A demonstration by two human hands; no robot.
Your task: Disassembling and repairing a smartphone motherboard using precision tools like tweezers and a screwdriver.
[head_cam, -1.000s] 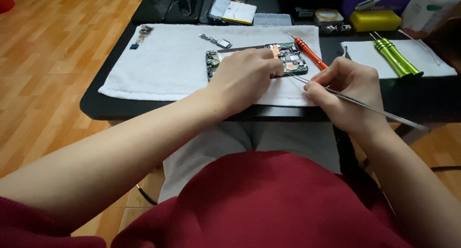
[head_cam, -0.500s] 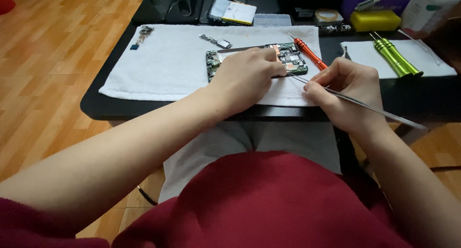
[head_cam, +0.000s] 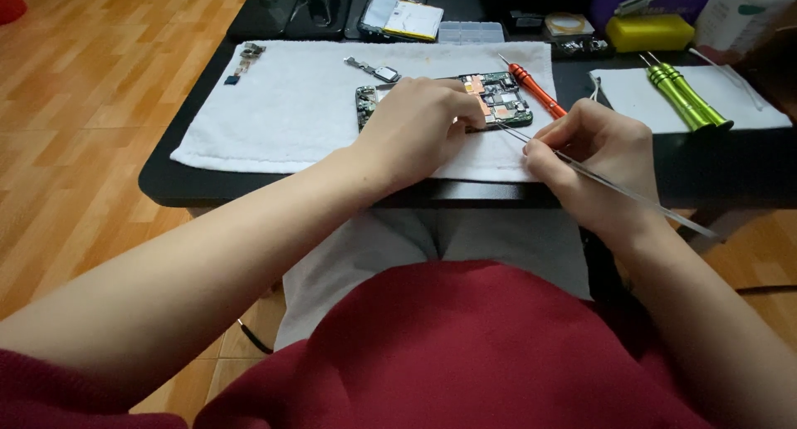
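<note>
now left hand (head_cam: 419, 126) pins circuit board (head_cam: 498, 99); right hand (head_cam: 594, 159) grips tweezers (head_cam: 614, 186) near towel edge (head_cam: 349, 159).

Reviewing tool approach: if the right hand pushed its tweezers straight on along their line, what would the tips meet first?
Probably the circuit board, beside the left hand; the tweezers in the right hand already point there.

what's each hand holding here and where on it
The right hand holds metal tweezers around their middle, tips aimed at the circuit board. The left hand presses on the board's middle, pinning it to the white towel.
</note>
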